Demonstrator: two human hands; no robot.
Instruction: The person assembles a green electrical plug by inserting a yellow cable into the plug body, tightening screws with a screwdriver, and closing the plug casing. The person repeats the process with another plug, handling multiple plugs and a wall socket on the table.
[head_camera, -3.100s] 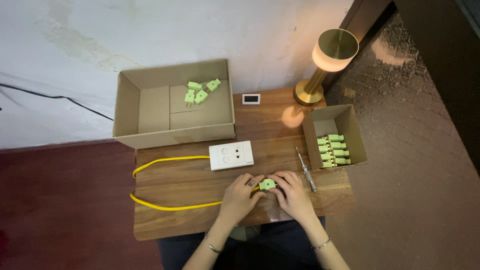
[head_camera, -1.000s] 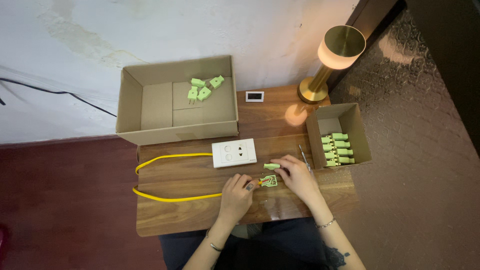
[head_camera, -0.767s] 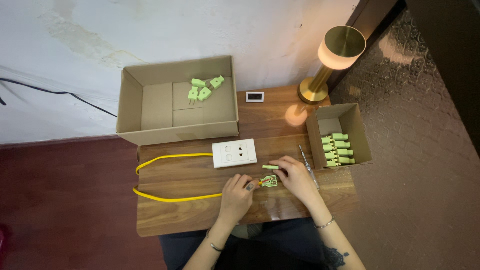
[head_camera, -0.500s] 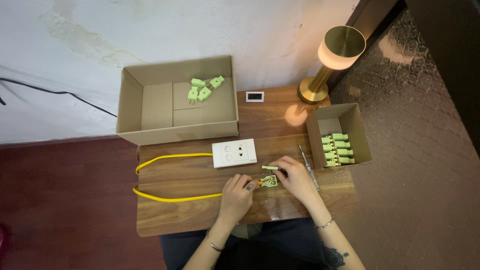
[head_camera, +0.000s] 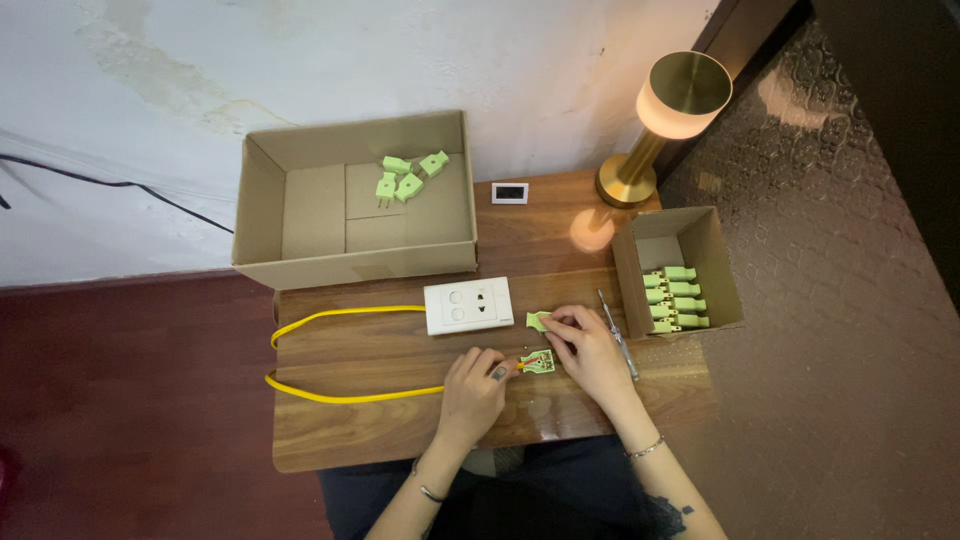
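- Centre of the frame: the left hand (head_camera: 473, 392) pinches the end of a yellow cable (head_camera: 340, 396) against an open green plug base (head_camera: 537, 361) on the wooden counter (head_camera: 380, 440).
- The right hand (head_camera: 590, 350) holds a green plug cover (head_camera: 539, 321) just above it.
- A white socket plate (head_camera: 468, 305) lies beside them.
- A small box of green plugs (head_camera: 677, 298) sits at right.

Socket plate (head_camera: 468, 306) lies between large box (head_camera: 300, 215) behind and, seemingly, opened plug (head_camera: 538, 361) before.
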